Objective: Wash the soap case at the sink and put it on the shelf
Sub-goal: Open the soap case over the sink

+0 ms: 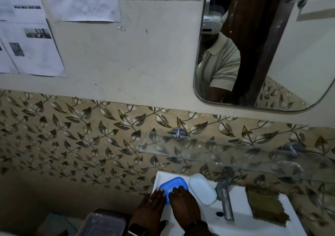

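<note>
soap case was gripped by left hand and right hand | left of tap | on sink ledge

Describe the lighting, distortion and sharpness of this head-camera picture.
Head view: dim, flat light, with the lower left corner darkest; wide-angle bending curves the mirror and glass shelf; the blue soap case under both hands stays fairly sharp; wall papers are too soft to read.

I count two hands: left hand, right hand. One blue soap case, one white lid, one tap, one glass shelf, one mirror.
</note>
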